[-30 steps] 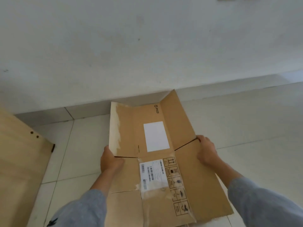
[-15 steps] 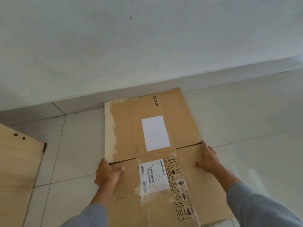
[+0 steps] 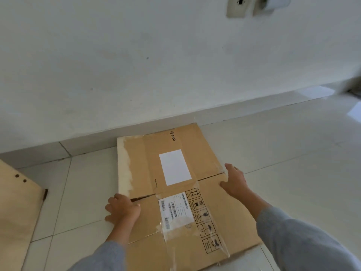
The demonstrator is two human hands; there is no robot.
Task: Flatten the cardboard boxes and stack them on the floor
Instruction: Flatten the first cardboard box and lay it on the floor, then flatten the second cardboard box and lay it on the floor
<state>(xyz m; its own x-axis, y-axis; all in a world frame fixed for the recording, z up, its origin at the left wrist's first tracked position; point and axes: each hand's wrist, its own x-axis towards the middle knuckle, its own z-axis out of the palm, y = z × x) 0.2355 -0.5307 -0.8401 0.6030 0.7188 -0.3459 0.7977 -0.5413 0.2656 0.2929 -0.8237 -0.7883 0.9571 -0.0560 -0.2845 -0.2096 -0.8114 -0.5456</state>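
Pressing the box (image 3: 172,192) flat, centre frame: left hand (image 3: 122,209) curls over its edge, right hand (image 3: 233,181) lies spread. Lean evenly along the flap slit.

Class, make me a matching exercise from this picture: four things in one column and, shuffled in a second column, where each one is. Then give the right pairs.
Things
1. left hand
2. right hand
3. blank white label
4. wooden board

Places
A. at the picture's left edge, on the floor
B. on the box's far half, below the printed logo
C. at the box's left edge, by the slit
D. flat on the box near its right edge

Pairs: 1-C, 2-D, 3-B, 4-A
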